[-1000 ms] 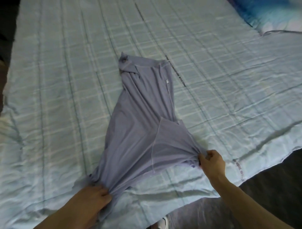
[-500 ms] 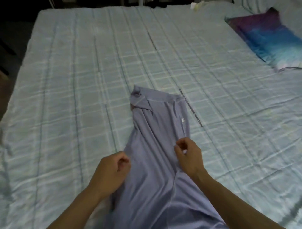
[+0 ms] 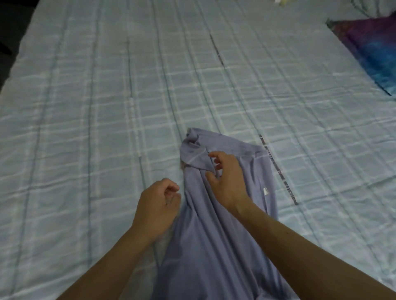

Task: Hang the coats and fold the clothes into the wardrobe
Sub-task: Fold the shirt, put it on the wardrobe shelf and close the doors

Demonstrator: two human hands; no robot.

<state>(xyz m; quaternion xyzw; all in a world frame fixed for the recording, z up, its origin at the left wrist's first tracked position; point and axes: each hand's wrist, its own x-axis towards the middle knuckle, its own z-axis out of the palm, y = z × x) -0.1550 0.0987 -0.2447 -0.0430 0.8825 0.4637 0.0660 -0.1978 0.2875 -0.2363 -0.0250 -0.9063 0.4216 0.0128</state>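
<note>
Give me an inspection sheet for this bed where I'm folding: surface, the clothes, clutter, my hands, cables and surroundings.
Surface: light blue checked quilt, wrinkled, covering the bed.
Job's things: lavender garment lying bunched lengthwise, far end folded over; white tag showing.
Clutter: purple-blue pillow at the far right; small pale object at the far edge, too small to identify.
Hands: right hand over the garment, fingers spread at the folded flap; left hand curled beside its left edge, grip unclear.
Cables: nothing seen.
Surroundings: dark floor off the far left; wardrobe not in view.
</note>
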